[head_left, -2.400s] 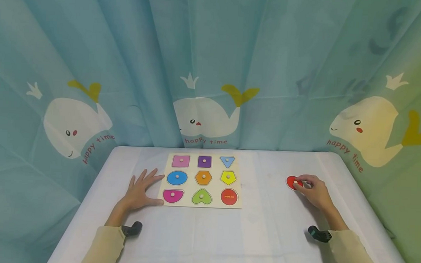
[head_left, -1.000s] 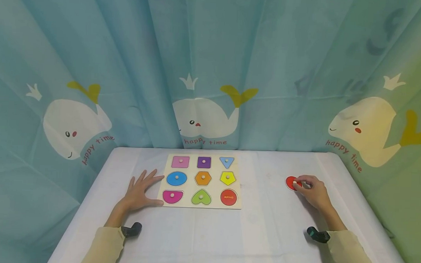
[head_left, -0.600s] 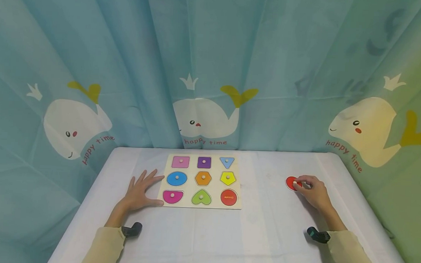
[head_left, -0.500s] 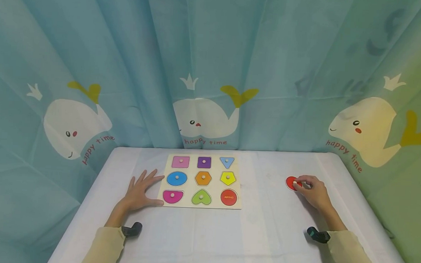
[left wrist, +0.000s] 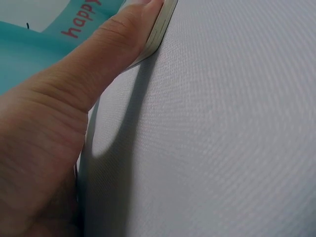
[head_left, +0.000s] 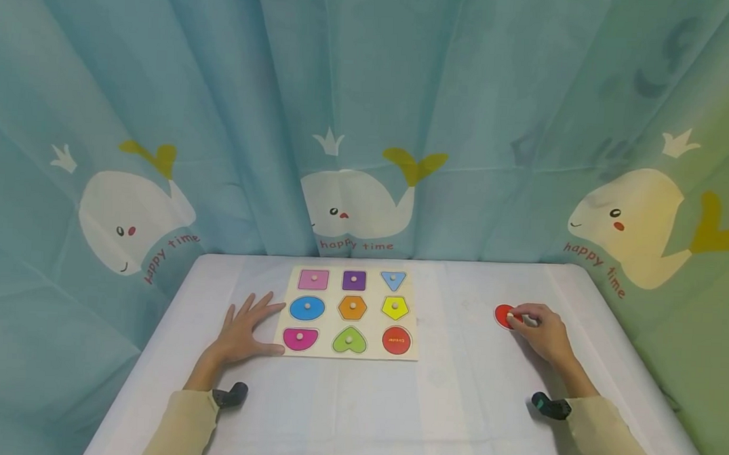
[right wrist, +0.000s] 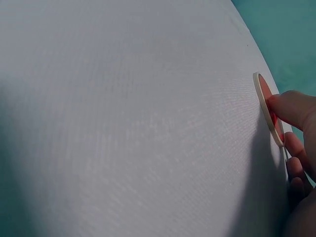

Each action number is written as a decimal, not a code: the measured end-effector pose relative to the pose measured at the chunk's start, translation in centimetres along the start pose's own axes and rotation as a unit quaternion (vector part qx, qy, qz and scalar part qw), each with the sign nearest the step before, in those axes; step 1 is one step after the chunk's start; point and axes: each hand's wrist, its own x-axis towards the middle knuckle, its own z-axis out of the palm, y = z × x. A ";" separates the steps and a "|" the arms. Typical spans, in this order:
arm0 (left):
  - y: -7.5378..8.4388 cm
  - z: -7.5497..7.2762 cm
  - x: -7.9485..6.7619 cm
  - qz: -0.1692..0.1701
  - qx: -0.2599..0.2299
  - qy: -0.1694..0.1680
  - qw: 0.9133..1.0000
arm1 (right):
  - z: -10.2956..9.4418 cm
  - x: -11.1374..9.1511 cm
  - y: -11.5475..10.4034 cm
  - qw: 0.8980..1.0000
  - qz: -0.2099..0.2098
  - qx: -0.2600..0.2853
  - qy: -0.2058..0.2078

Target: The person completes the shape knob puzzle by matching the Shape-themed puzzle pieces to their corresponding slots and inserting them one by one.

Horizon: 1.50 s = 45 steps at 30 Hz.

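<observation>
A cream shape-puzzle board (head_left: 371, 353) lies flat on the white-covered table, with several knobbed coloured shapes in it. Its front right spot, a red circle (head_left: 396, 340) with printed lettering, has no knob. My left hand (head_left: 242, 331) rests at the board's left side, fingers spread, the thumb touching the front left corner. The left wrist view shows that thumb (left wrist: 113, 44) on the board's edge. Off to the right, my right hand (head_left: 541, 330) pinches the white knob of a red round puzzle piece (head_left: 503, 316). In the right wrist view the piece (right wrist: 269, 106) appears edge-on beside the thumb.
White cloth (head_left: 368, 418) covers the table. A blue-green curtain (head_left: 371, 85) with whale prints hangs directly behind the table and along both sides. A small black device (head_left: 231, 395) sits at the left wrist, and another (head_left: 551, 406) at the right wrist.
Both hands, the board and the red round piece stay where they are. Only a very slight shift of the whole head view shows.
</observation>
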 end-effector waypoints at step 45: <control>0.6 -0.4 -0.1 0.001 -0.001 -0.007 1.000 | 4.7 0.6 -11.2 0.992 -0.116 0.044 -0.030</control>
